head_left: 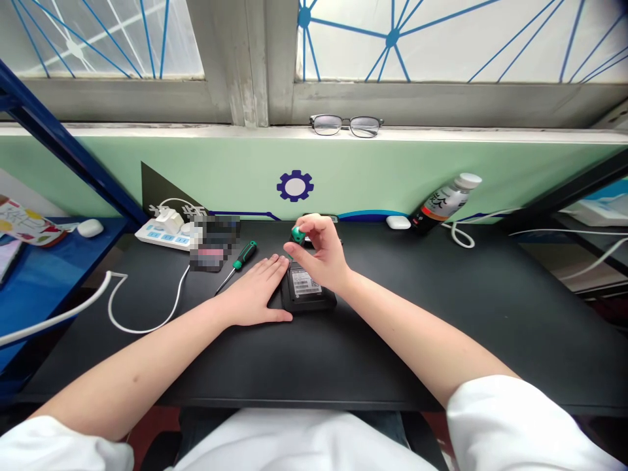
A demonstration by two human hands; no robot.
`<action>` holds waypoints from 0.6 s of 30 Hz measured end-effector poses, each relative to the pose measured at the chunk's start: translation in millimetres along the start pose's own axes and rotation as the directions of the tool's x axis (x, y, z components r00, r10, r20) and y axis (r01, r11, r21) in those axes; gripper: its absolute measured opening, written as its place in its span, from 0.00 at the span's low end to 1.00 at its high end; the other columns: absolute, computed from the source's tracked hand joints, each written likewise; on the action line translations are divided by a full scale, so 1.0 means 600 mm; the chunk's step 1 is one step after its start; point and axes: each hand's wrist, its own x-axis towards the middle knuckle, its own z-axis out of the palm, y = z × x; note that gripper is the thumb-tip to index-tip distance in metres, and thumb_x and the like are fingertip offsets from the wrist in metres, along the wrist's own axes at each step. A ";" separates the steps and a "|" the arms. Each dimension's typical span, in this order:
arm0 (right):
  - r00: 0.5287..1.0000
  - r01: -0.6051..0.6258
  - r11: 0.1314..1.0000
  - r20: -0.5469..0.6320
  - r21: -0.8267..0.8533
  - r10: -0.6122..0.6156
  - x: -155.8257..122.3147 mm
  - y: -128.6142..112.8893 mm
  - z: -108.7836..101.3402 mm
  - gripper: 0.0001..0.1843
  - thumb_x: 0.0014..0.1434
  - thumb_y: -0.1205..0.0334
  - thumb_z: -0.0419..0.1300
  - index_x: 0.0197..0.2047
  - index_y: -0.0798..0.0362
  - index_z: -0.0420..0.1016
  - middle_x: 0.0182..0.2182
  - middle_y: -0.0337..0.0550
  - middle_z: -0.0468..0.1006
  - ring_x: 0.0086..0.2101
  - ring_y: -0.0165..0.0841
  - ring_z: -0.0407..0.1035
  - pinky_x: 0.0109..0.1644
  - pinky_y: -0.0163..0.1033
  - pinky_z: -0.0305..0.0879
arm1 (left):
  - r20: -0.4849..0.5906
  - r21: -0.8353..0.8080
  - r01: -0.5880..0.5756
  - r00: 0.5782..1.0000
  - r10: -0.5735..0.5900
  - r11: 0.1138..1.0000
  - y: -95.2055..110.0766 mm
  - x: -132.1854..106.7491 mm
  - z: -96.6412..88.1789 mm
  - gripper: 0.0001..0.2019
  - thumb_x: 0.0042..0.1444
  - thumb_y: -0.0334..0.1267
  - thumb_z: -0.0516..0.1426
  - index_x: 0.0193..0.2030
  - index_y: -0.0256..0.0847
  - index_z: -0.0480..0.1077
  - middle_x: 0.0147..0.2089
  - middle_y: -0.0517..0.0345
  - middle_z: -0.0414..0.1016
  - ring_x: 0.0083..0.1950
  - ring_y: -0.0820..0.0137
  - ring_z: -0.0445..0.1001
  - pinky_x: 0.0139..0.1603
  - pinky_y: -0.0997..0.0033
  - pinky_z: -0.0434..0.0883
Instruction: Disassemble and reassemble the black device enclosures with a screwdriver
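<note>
A small black device (pixel 308 291) with a white label lies on the black desk (pixel 441 327) in front of me. My left hand (pixel 255 291) rests flat beside it, fingers stretched out and touching its left edge. My right hand (pixel 318 255) is closed round a green-handled screwdriver (pixel 297 234) held upright, its tip pointing down at the device's far end. A second green-handled screwdriver (pixel 239 263) lies on the desk just left of my left hand.
A white power strip (pixel 164 234) with a white cable (pixel 142 314) sits at the back left. Glasses (pixel 346 124) rest on the green partition's ledge. A bottle (pixel 444 201), a white earbud case (pixel 398 222) and another cable (pixel 461 237) lie at the back right. A blue shelf (pixel 44 275) stands left.
</note>
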 end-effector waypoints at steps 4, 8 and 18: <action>0.999 0.032 0.999 -0.026 -0.033 -0.033 0.000 0.005 0.000 0.17 0.65 0.53 0.70 0.48 0.43 0.66 0.42 0.39 0.69 0.39 0.32 0.70 0.43 0.42 0.72 | -0.001 -0.002 -0.006 1.000 0.006 1.000 0.001 0.000 -0.003 0.59 0.63 0.73 0.57 0.85 0.33 0.37 0.85 0.34 0.35 0.86 0.46 0.37 0.84 0.44 0.43; 0.999 -0.032 0.996 0.040 0.088 0.029 -0.005 0.000 -0.001 0.10 0.73 0.52 0.59 0.52 0.44 0.65 0.51 0.46 0.74 0.49 0.37 0.76 0.53 0.49 0.76 | -0.017 -0.012 -0.021 1.000 0.021 1.000 0.001 -0.001 -0.001 0.59 0.64 0.73 0.56 0.85 0.35 0.36 0.85 0.35 0.36 0.86 0.44 0.37 0.84 0.43 0.45; 0.998 0.058 0.995 -0.006 -0.081 -0.059 0.009 -0.004 0.000 0.15 0.63 0.59 0.70 0.47 0.44 0.68 0.40 0.38 0.69 0.38 0.32 0.68 0.40 0.40 0.68 | 0.002 -0.011 -0.004 1.000 0.004 1.000 0.003 0.000 -0.003 0.59 0.63 0.72 0.57 0.85 0.32 0.37 0.85 0.35 0.36 0.86 0.45 0.37 0.84 0.45 0.44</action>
